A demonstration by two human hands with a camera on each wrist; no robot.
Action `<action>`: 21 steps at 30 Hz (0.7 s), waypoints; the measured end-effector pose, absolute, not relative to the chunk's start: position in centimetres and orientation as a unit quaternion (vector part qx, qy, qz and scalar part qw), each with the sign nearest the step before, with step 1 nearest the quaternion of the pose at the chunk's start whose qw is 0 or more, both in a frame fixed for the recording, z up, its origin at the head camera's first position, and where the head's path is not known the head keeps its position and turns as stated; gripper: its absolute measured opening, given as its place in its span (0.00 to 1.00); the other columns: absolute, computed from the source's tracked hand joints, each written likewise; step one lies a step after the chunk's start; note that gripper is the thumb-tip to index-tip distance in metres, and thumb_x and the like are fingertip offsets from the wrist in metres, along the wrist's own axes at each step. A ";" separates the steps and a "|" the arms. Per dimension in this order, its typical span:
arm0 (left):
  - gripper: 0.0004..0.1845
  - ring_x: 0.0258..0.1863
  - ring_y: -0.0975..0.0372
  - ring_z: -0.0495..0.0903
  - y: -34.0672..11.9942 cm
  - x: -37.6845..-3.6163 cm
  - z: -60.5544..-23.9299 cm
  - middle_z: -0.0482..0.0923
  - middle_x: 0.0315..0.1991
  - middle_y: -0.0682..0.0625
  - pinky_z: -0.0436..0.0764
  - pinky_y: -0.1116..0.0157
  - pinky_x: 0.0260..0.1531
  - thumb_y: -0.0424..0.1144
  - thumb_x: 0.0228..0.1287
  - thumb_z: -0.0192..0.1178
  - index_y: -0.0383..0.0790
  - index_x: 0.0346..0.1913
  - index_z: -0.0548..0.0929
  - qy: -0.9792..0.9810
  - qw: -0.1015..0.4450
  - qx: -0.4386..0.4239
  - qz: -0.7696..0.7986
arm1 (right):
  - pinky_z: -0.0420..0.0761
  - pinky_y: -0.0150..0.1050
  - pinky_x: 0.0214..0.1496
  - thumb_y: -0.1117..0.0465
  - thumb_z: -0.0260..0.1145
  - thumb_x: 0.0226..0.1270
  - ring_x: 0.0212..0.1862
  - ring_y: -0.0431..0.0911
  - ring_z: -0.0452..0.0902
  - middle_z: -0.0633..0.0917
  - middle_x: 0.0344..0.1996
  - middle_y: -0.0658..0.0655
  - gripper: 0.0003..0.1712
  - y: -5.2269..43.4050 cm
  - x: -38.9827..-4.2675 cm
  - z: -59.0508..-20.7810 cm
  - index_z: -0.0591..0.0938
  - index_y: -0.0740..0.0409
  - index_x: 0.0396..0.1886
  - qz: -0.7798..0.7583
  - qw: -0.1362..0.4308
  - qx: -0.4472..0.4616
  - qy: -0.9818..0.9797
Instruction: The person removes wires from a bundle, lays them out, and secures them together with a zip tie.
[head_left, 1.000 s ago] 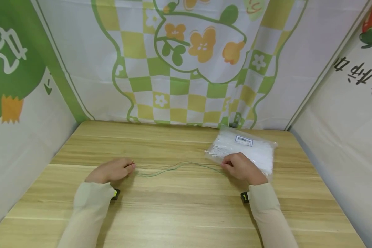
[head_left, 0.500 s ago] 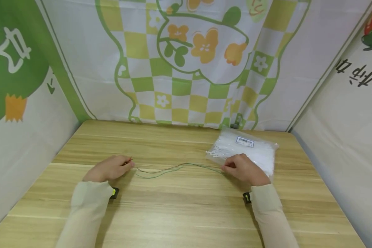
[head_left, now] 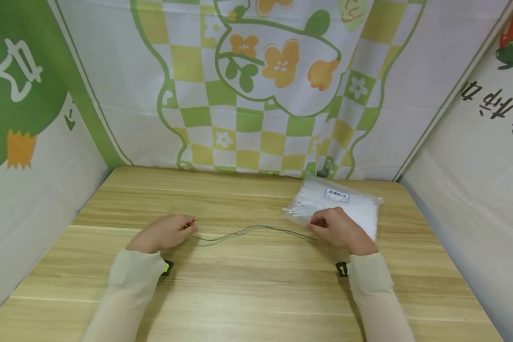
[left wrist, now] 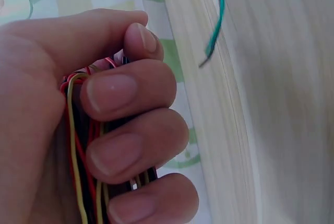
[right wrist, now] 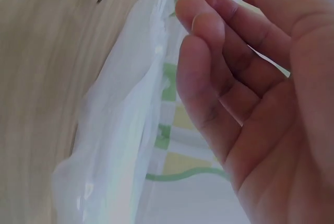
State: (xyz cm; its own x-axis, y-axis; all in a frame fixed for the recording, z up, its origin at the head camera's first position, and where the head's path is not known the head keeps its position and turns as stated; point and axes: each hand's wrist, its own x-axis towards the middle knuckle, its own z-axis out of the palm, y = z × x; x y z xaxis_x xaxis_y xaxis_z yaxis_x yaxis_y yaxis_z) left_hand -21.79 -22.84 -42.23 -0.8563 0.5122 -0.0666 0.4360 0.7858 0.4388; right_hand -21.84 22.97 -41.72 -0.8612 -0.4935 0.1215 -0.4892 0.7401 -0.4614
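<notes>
My left hand (head_left: 164, 232) rests on the wooden table (head_left: 256, 294) and grips a bundle of red, yellow and black wires (left wrist: 78, 130); its fingers (left wrist: 130, 91) curl tightly round them. A thin green wire (head_left: 256, 226) lies loose on the table between my hands, and one end (left wrist: 214, 25) shows in the left wrist view. My right hand (head_left: 337, 229) sits at the near edge of a clear plastic bag of white cable ties (head_left: 355, 204). Its fingers (right wrist: 209, 51) are loosely curled and hold nothing, beside the bag (right wrist: 120, 140).
Printed cloth walls (head_left: 256, 85) enclose the table at the back, left and right. The bag lies at the back right corner. Each wrist carries a small black strap (head_left: 341, 269).
My right hand has let go of the green wire's end and moved up against the bag. My left hand has slid a little to the right with its wire bundle.
</notes>
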 end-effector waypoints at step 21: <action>0.20 0.22 0.68 0.58 -16.4 -20.0 -42.4 0.58 0.21 0.59 0.62 0.69 0.28 0.39 0.83 0.53 0.48 0.25 0.67 0.919 0.098 0.316 0.212 | 0.83 0.31 0.40 0.62 0.71 0.74 0.33 0.33 0.81 0.89 0.31 0.46 0.04 18.0 -20.3 -40.4 0.90 0.57 0.38 -0.275 0.023 -0.340 0.899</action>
